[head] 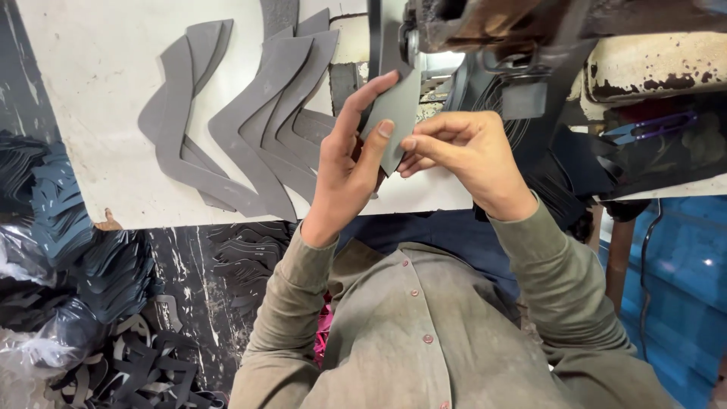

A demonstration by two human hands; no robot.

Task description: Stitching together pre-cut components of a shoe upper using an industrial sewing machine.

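My left hand [347, 170] and my right hand [462, 151] together hold one grey V-shaped cut piece [395, 113] of thin sheet material, upright in front of me. The left thumb and fingers pinch its left edge. The right fingertips pinch its lower right edge. The top of the piece reaches up to the head of a worn sewing machine [545, 30]. On the white table [98, 91] to the left lie several more grey V-shaped pieces [265, 121], fanned out and overlapping.
Stacks of dark cut pieces [60, 220] and loose black strips [136, 363] lie on the floor at the left, beside clear plastic bags [38, 341]. The machine's chipped cream body [651, 68] fills the upper right. A blue surface [681, 288] shows at the lower right.
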